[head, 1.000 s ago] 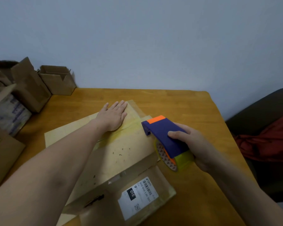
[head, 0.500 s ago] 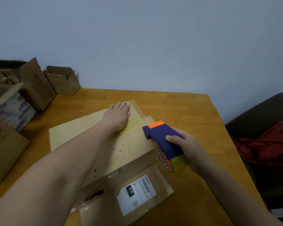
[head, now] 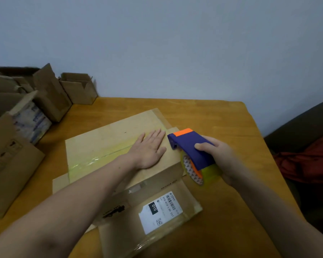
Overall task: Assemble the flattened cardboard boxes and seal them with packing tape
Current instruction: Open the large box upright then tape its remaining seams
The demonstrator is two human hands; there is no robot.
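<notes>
our left hand [head: 149,151] presses flat, fingers straight, on the taped box [head: 108,146] mid-desk; right hand [head: 217,157] grips the tape dispenser [head: 191,148], apparently touching the box's right edge.

A wooden table [head: 203,112] stands against a plain pale-blue wall [head: 175,43].

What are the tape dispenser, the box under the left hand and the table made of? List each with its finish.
The tape dispenser looks like moulded plastic: smooth matte blue body, orange tip, even colour. The box is brown cardboard, dull and speckled, with a glossy yellowish tape strip along its seam. The table is probably wood or veneer: warm, slightly shiny, faint grain lines.
</notes>
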